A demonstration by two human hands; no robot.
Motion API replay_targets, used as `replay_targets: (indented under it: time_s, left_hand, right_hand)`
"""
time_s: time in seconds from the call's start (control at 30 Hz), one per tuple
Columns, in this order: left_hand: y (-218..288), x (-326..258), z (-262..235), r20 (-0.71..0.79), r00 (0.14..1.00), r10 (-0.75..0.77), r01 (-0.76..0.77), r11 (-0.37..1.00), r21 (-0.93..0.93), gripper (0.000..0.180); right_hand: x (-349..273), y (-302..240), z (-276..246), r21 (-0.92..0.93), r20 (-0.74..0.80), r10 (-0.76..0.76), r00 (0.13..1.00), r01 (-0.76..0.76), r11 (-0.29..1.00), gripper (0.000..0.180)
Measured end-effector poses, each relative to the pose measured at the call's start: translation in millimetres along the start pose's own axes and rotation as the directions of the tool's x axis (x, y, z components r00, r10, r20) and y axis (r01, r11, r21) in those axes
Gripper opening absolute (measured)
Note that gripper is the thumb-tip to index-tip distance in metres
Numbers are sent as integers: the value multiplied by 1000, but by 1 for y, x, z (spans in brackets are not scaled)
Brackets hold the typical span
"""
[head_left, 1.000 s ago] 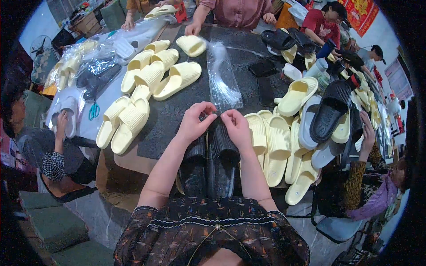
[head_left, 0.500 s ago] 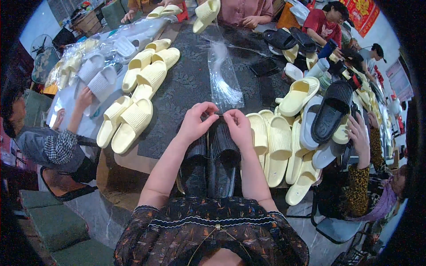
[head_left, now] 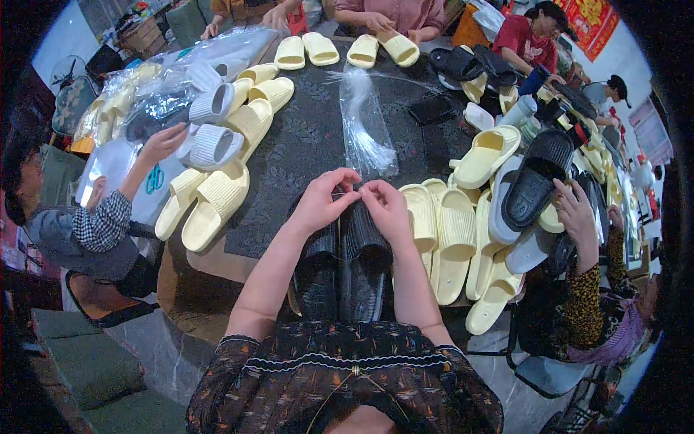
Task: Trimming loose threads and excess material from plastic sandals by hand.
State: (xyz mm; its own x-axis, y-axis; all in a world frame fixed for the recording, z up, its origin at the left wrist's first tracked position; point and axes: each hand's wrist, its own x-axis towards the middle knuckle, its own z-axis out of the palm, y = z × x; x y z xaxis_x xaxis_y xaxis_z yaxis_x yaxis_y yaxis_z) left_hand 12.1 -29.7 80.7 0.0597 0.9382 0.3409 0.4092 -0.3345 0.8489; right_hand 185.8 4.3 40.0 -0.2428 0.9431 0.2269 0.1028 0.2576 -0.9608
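Observation:
A pair of black slippers (head_left: 363, 246) lies side by side at the table's near edge, toes away from me. Over their toes, my left hand (head_left: 323, 204) and my right hand (head_left: 384, 211) meet with fingertips pinched on a thin clear plastic strand (head_left: 340, 194). Part of the strand shows as a fine line across the slippers; its ends are hidden in my fingers. Just beyond my hands, a clear bag (head_left: 365, 123) holds a bundle of similar strands. Cream slippers (head_left: 457, 224) lie close beside my right forearm.
Cream slippers (head_left: 220, 195) line the left side, where a co-worker's hand (head_left: 165, 141) holds grey slippers (head_left: 217, 147). At right, another co-worker's hand (head_left: 576, 210) touches a black slipper (head_left: 538, 177) on a pile. More cream slippers (head_left: 322, 49) stand at the far edge, near other people.
My hands stay nearly in place, pinched on the strand. The left co-worker's grey slippers have moved right onto the cream row. Cream slippers now stand at the far edge; the right-hand black slipper has turned over.

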Motion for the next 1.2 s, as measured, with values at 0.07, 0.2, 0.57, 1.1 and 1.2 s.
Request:
replay_targets:
  time_s: [0.07,0.2,0.57,1.1,1.2]
  left_hand:
    - [-3,0,0,-17,999,37,-37,999,20,27]
    - [-1,0,0,-11,1000,-6,5,999,-33,28]
    - [-3,0,0,17,1000,12,-12,1000,-9,27]
    - [-7,-1,-6,-95,988,-119,125,991,55,12]
    - [-10,0,-5,-85,989,-119,118,993,-10,12]
  right_hand:
    - [0,-2,0,58,-34,35,999,-33,998,15]
    - [0,0,-2,27,-35,65,997,-64,998,15]
    - [-1,-9,0,5,-3,30,1000,-30,1000,15]
    - [-2,-11,2,96,-17,47,999,-45,994,12]
    - [-1,-10,1,38,-50,8,999,-6,999,13]
